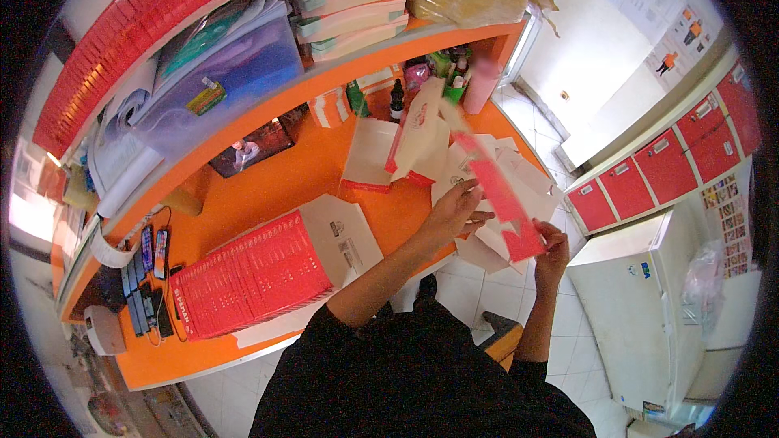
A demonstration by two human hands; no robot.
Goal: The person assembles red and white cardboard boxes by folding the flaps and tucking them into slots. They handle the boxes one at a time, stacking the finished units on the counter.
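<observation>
A: At the right end of the orange desk (316,170), what've you got?
B: One red-and-white carton (497,192), in both your hands. Your left hand (456,209) grips its left edge, fingers curled; your right hand (553,246) pinches the near corner.
A: How far along are you?
B: Yours looks part-folded, panels loose. Open cartons (369,146) far-left of it seem shaped already. Your red stack (251,276), near left, looks flat, so plenty's left.
</observation>
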